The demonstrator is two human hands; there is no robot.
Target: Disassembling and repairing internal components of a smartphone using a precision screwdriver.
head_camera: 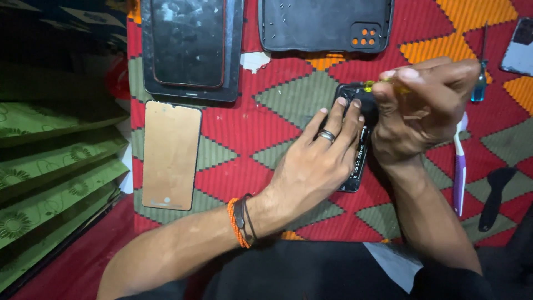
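An opened black phone body (355,166) lies on a red patterned cloth (244,128), mostly covered by my hands. My left hand (316,161), with a ring and wrist bands, presses flat on the phone, fingers spread over its upper part. My right hand (422,111) grips a small yellow-handled screwdriver (383,84), whose tip points down at the phone's top corner.
A copper-coloured panel (169,155) lies at left, below a black phone screen in a frame (191,50). A black back cover (325,25) holding tiny screws sits at top. A purple-and-white toothbrush (459,166), a blue screwdriver (480,78) and a black pry tool (494,197) lie at right.
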